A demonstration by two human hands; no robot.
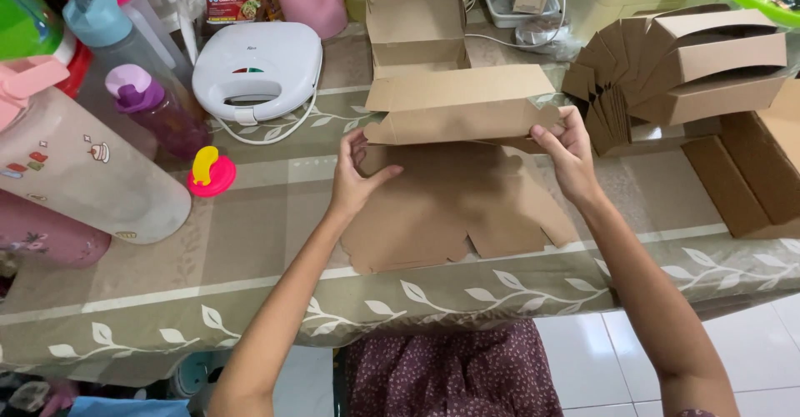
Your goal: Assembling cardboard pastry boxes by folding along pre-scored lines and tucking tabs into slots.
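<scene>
A flat brown cardboard box blank point(454, 204) lies on the table in front of me, its far part folded up into a raised panel point(458, 104). My left hand point(357, 175) presses on the blank's left side just under the raised fold, fingers spread. My right hand point(567, 152) grips the raised panel's right end, thumb and fingers pinching the cardboard.
An opened folded box point(417, 21) stands behind. Several folded boxes point(692, 63) are stacked at the right, a larger one point(750, 175) beside them. At left sit a white sandwich maker point(257, 67), water bottles point(79, 171) and a pink-yellow cap point(211, 173). The leaf-patterned tablecloth point(250, 250) hangs over the near edge.
</scene>
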